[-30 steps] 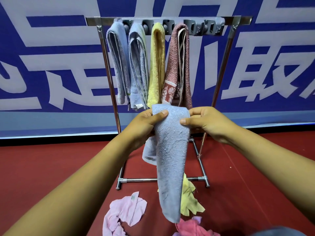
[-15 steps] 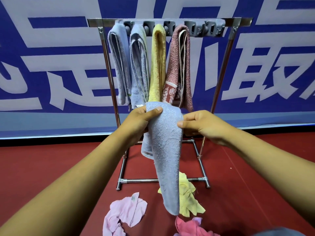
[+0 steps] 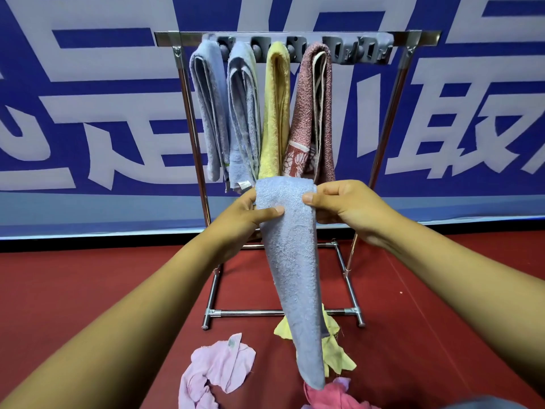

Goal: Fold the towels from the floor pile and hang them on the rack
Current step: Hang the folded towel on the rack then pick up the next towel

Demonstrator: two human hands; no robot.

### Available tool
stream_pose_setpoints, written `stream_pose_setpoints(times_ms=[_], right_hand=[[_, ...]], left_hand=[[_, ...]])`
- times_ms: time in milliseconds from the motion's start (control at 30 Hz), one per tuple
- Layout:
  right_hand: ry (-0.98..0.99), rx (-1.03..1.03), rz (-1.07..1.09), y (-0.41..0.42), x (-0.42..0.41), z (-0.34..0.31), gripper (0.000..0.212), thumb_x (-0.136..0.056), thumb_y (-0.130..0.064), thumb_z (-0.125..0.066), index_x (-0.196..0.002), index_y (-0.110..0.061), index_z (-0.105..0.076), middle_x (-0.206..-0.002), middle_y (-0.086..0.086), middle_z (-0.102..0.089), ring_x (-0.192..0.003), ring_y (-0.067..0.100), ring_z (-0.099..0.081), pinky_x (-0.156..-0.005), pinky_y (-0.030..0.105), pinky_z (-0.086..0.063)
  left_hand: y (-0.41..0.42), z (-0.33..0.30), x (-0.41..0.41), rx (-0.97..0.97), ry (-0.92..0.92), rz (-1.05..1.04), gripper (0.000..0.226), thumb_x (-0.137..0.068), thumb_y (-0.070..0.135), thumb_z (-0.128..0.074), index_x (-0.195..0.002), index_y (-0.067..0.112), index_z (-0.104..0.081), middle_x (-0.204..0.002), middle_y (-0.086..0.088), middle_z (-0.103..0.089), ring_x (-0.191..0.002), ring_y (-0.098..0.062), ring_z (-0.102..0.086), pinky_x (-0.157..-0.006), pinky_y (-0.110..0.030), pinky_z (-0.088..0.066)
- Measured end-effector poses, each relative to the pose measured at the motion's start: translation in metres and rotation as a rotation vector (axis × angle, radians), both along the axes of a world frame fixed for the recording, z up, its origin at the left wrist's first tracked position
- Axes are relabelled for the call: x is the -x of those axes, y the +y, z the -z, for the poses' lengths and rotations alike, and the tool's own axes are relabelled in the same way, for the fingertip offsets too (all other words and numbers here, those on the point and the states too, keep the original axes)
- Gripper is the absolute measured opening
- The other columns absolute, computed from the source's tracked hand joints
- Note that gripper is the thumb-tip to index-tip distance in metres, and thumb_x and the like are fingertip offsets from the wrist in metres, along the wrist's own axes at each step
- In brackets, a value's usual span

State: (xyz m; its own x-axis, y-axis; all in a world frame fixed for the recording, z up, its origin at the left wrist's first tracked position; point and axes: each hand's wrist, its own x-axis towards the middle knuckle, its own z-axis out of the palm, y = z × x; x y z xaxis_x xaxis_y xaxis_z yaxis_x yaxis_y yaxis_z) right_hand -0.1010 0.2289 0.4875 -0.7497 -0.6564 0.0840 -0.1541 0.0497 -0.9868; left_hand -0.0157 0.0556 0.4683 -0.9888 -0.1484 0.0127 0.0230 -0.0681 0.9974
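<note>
While four folded towels [image 3: 262,113] hang on the rack [image 3: 413,39], we pinch the blue towel [image 3: 290,261] in left hand [image 3: 244,215] and right hand [image 3: 345,203], its long axis hanging downward.

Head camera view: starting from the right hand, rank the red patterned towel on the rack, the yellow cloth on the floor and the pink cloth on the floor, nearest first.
From the right hand:
1. Red patterned towel, hanging just above the hand, rightmost on the rack.
2. Yellow cloth, on the floor below, near the rack's base.
3. Pink cloth, on the floor, lower left.
</note>
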Motion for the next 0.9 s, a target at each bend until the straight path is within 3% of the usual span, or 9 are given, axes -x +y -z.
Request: stream_pose_setpoints(times_ms=[233, 333, 400, 567, 700, 800, 900], right_hand=[[0.037, -0.015, 0.052, 0.003, 0.005, 0.003, 0.018, -0.087, -0.014, -0.066, -0.07, -0.008, -0.064, -0.069, 0.006, -0.06, -0.059, 0.01, -0.054, -0.059, 0.016, -0.048], [0.066, -0.043, 0.052, 0.005, 0.008, 0.005, 0.017, -0.091, -0.014, -0.062, -0.081, -0.001, -0.068, -0.081, 0.014, -0.063, -0.075, 0.021, -0.055, -0.077, 0.031, -0.049], [0.087, -0.068, 0.041, 0.004, 0.009, 0.004, 0.018, -0.093, -0.012, -0.058, -0.087, 0.002, -0.067, -0.083, 0.015, -0.061, -0.079, 0.023, -0.051, -0.081, 0.036, -0.044], [0.097, -0.092, 0.031, 0.001, 0.006, 0.002, 0.021, -0.097, -0.012, -0.051, -0.083, -0.017, -0.067, -0.069, -0.007, -0.063, -0.063, 0.005, -0.052, -0.066, 0.018, -0.046], [0.047, -0.114, -0.027, 0.0, 0.004, 0.004, 0.012, -0.094, -0.017, -0.057, -0.092, -0.012, -0.067, -0.057, -0.009, -0.053, -0.053, 0.005, -0.041, -0.062, 0.021, -0.039], [0.074, -0.127, -0.003, -0.001, 0.001, 0.006, 0.015, -0.09, -0.014, -0.063, -0.094, -0.001, -0.07, -0.069, 0.003, -0.056, -0.066, 0.017, -0.042, -0.068, 0.03, -0.036], [0.113, -0.12, 0.009, -0.004, 0.0, 0.003, 0.04, -0.086, -0.032, -0.066, -0.089, 0.008, -0.066, -0.078, 0.018, -0.058, -0.079, 0.02, -0.041, -0.072, 0.034, -0.032]], left_hand=[[0.003, 0.0, 0.004, 0.003, 0.003, -0.002, 0.038, -0.091, 0.001, -0.058, -0.127, 0.011, -0.054, -0.11, -0.003, -0.07, -0.088, -0.008, -0.069, -0.067, -0.017, -0.052], [0.004, -0.002, 0.003, -0.01, 0.007, -0.005, 0.035, -0.091, 0.001, -0.058, -0.124, 0.011, -0.055, -0.105, -0.001, -0.071, -0.085, -0.006, -0.069, -0.065, -0.016, -0.052], [0.004, -0.002, 0.003, -0.011, 0.003, -0.009, 0.035, -0.091, 0.002, -0.058, -0.124, 0.011, -0.055, -0.105, -0.001, -0.071, -0.084, -0.006, -0.069, -0.065, -0.017, -0.052], [0.005, -0.006, 0.002, -0.007, -0.007, -0.032, 0.031, -0.092, 0.003, -0.057, -0.121, 0.014, -0.057, -0.102, -0.001, -0.071, -0.078, -0.007, -0.069, -0.062, -0.019, -0.054], [0.003, -0.013, 0.006, -0.018, -0.005, -0.064, 0.033, -0.092, 0.008, -0.058, -0.124, 0.015, -0.057, -0.109, -0.003, -0.071, -0.086, -0.012, -0.069, -0.069, -0.025, -0.056], [0.0, -0.018, 0.01, -0.038, -0.024, -0.078, 0.033, -0.092, 0.012, -0.059, -0.125, 0.017, -0.058, -0.111, -0.004, -0.07, -0.094, -0.018, -0.067, -0.084, -0.036, -0.051], [-0.003, -0.024, 0.012, -0.036, -0.018, -0.094, 0.028, -0.091, 0.013, -0.061, -0.118, 0.017, -0.062, -0.105, -0.001, -0.072, -0.089, -0.014, -0.069, -0.081, -0.033, -0.052]])
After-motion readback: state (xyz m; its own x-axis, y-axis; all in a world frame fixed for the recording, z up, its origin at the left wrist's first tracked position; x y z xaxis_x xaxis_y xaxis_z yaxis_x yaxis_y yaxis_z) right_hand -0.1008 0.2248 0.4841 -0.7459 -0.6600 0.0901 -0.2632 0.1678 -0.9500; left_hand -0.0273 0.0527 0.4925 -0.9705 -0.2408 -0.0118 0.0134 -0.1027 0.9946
